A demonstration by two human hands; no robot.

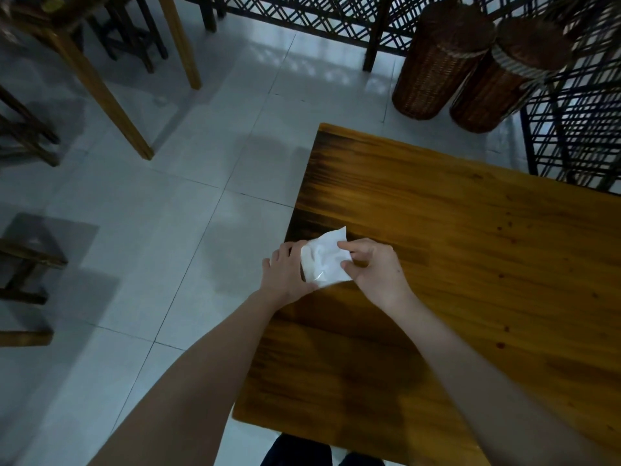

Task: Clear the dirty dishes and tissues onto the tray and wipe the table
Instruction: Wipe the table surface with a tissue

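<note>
At the centre of the frame, both hands pinch a white tissue (324,258) over the left edge of the wooden desk (470,250): the left hand (287,275) grips its left side, the right hand (373,269) its right

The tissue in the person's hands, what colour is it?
White. The tissue shows plainly in the head view, held between both hands at the wooden table's edge.
</note>
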